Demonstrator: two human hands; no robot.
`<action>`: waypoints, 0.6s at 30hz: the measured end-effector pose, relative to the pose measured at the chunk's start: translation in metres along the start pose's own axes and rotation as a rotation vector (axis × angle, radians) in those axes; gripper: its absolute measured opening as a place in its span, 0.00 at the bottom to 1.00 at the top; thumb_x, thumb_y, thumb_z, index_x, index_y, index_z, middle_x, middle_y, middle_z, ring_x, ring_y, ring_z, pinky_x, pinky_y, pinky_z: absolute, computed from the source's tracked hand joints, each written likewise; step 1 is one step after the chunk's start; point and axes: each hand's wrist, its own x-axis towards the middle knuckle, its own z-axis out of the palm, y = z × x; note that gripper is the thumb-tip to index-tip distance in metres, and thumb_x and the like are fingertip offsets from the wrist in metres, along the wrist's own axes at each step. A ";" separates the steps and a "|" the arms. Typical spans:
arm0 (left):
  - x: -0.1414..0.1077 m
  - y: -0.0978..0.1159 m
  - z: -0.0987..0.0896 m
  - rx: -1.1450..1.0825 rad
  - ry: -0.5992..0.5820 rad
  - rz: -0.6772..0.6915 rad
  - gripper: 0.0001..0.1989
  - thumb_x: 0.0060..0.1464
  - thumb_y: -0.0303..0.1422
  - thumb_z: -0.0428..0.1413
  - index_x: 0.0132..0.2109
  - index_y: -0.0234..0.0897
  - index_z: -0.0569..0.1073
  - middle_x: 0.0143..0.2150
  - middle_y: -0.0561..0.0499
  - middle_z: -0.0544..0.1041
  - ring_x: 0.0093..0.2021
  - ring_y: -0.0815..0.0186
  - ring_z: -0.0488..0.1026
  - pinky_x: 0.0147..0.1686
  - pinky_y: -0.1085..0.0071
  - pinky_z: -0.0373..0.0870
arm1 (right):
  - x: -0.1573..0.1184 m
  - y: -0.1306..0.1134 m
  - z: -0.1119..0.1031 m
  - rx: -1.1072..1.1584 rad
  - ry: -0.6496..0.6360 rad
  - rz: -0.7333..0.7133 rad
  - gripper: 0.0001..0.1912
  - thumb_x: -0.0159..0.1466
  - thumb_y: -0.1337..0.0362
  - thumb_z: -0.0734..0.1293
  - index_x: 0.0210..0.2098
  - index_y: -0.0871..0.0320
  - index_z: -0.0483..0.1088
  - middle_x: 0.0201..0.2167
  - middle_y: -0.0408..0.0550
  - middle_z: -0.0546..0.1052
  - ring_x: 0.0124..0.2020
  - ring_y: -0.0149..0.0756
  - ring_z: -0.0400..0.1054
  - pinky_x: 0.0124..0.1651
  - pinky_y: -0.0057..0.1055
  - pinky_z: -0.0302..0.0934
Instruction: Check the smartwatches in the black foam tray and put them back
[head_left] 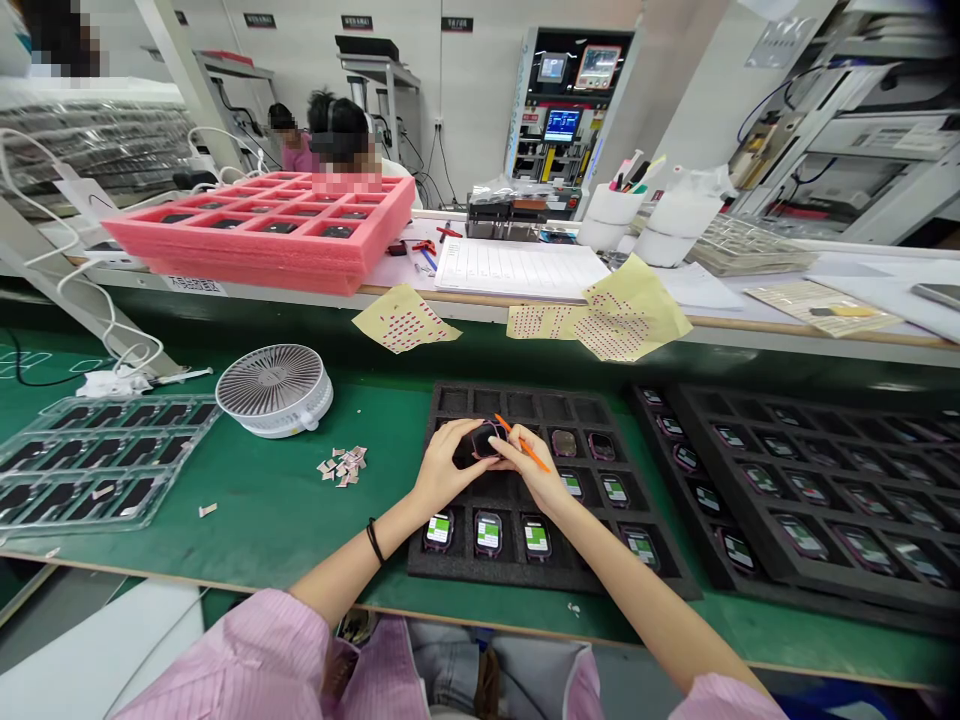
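Green mat lies open between the fan [274,390] and black foam tray [495,565], barring scattered scraps [343,467].

Two hands [448,463], one held watch [480,441], one orange stick [534,454], one fan [274,390], four watches [488,533] front and centre

No clearly readable text.
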 end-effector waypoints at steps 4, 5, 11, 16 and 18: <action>0.001 -0.001 -0.001 -0.083 0.078 -0.106 0.21 0.51 0.35 0.60 0.52 0.38 0.69 0.48 0.44 0.73 0.45 0.62 0.73 0.42 0.65 0.73 | 0.002 0.002 -0.006 0.044 0.051 -0.082 0.25 0.51 0.53 0.74 0.20 0.56 0.54 0.21 0.36 0.58 0.24 0.26 0.60 0.36 0.37 0.74; 0.002 -0.001 -0.001 -0.105 0.095 -0.133 0.21 0.50 0.35 0.61 0.52 0.38 0.69 0.48 0.45 0.73 0.43 0.63 0.73 0.41 0.65 0.74 | 0.002 0.002 -0.007 0.053 0.062 -0.104 0.25 0.51 0.54 0.74 0.20 0.56 0.53 0.21 0.35 0.57 0.23 0.25 0.59 0.37 0.38 0.75; 0.004 -0.003 -0.002 -0.196 0.133 -0.241 0.21 0.48 0.35 0.62 0.50 0.37 0.70 0.45 0.46 0.73 0.37 0.66 0.74 0.39 0.68 0.74 | 0.000 -0.002 -0.007 0.030 0.072 -0.131 0.24 0.52 0.54 0.73 0.20 0.56 0.53 0.23 0.36 0.59 0.25 0.26 0.60 0.40 0.38 0.74; 0.003 -0.007 0.002 -0.267 0.128 -0.277 0.22 0.49 0.33 0.61 0.51 0.37 0.68 0.44 0.46 0.73 0.37 0.67 0.73 0.37 0.70 0.73 | 0.001 -0.003 -0.006 -0.008 0.083 -0.148 0.25 0.50 0.54 0.74 0.19 0.55 0.53 0.22 0.37 0.62 0.27 0.30 0.65 0.39 0.38 0.73; 0.002 -0.007 0.003 -0.281 0.119 -0.267 0.21 0.50 0.31 0.60 0.52 0.38 0.67 0.44 0.46 0.74 0.37 0.67 0.73 0.36 0.71 0.73 | 0.002 -0.003 -0.007 -0.036 0.093 -0.175 0.26 0.48 0.54 0.75 0.19 0.55 0.53 0.22 0.39 0.66 0.31 0.33 0.68 0.41 0.39 0.71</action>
